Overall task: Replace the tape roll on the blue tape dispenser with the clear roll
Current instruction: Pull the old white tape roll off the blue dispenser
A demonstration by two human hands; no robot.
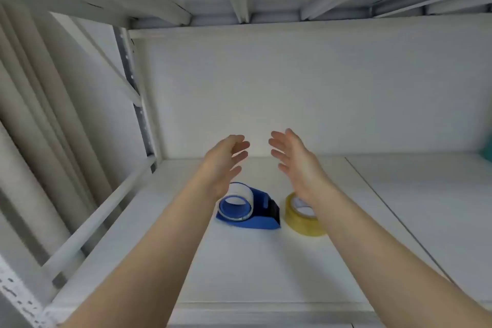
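1. While both bare hands hover above the white shelf (239, 261), the left hand (225, 165) and right hand (295, 162) face each other, fingers spread, holding nothing.
2. Below them, the blue plastic tape dispenser (255, 214) carries a roll; the clear yellowish tape roll (303, 217) lies just right of it.

White metal shelf (239, 269) under another shelf; pale curtains (40, 114) at left.
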